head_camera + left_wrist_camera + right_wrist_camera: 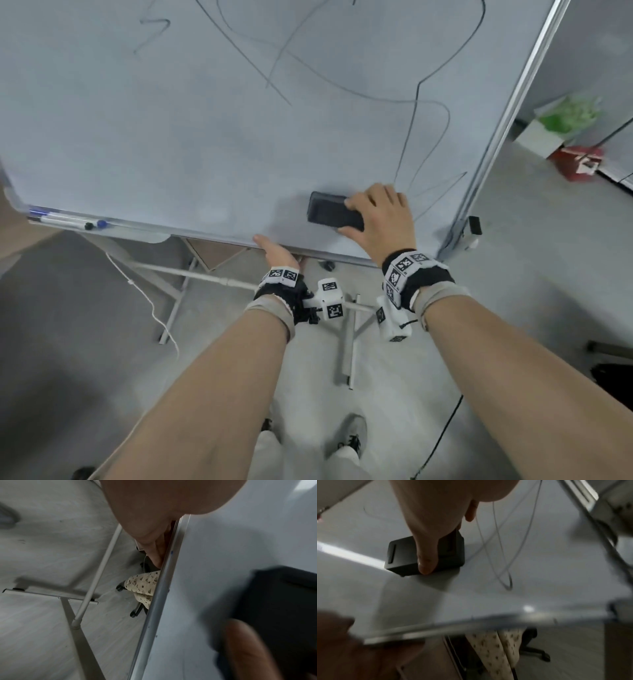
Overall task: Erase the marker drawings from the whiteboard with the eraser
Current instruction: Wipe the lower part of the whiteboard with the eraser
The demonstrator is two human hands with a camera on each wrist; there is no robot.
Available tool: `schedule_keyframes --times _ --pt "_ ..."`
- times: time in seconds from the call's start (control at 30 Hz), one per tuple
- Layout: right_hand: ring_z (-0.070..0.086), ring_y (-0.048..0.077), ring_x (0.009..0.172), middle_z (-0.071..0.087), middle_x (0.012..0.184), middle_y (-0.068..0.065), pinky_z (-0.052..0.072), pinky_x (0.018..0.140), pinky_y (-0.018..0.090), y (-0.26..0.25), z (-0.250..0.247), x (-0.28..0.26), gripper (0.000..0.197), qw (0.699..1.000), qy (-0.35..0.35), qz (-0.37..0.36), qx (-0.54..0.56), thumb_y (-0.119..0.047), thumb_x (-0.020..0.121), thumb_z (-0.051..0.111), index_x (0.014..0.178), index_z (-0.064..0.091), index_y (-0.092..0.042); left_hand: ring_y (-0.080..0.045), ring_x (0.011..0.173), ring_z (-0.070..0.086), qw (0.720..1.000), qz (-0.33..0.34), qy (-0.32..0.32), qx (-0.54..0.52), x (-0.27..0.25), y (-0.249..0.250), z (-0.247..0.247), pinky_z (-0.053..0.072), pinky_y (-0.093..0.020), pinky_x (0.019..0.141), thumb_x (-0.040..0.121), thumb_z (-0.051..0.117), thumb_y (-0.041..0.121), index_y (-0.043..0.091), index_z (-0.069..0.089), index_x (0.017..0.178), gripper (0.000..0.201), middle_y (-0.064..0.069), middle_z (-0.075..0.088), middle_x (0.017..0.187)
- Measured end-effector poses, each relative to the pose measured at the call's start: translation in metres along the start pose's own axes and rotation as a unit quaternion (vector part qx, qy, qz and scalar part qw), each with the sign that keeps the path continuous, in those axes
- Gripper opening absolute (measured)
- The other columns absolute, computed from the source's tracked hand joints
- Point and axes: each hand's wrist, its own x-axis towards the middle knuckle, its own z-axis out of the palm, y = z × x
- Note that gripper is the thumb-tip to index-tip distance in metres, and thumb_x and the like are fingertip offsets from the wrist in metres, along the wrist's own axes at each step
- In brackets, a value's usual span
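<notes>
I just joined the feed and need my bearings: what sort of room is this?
Probably an office or meeting room. A whiteboard stands on a metal floor stand, marker pens lie in its tray, and a wheeled office chair sits behind it on a pale hard floor.

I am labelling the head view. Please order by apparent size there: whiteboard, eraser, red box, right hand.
1. whiteboard
2. right hand
3. eraser and red box: look alike; the box stands farther away, so unranked.

One whiteboard (205,137), one eraser (330,214), two markers (68,222), two hands (380,219).
</notes>
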Motion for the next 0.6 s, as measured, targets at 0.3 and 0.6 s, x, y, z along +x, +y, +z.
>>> schedule_keyframes --times 0.3,0.6 --pt "0.052 0.031 0.093 0.058 0.101 0.007 0.034 0.081 0.041 0.022 -0.025 -0.005 0.048 0.996 0.062 0.054 -0.028 -0.050 0.075 0.076 0.107 0.060 -0.019 -0.034 0.140 0.045 0.997 0.012 0.068 0.032 0.079 -0.040 -0.017 0.030 -0.052 0.118 0.038 0.014 0.106 0.022 0.035 0.153 0.144 -0.010 0.043 0.156" --pt "0.052 0.029 0.088 0.056 0.094 0.004 0.031 0.081 0.039 0.019 -0.006 -0.016 0.046 0.999 0.030 -0.013 -0.008 -0.049 0.066 0.084 0.100 0.065 -0.024 -0.032 0.128 0.057 0.999 0.033 0.005 -0.004 -0.006 -0.033 0.005 0.046 -0.048 0.109 0.088 0.023 0.081 0.020 0.048 0.145 0.087 -0.008 0.058 0.142"
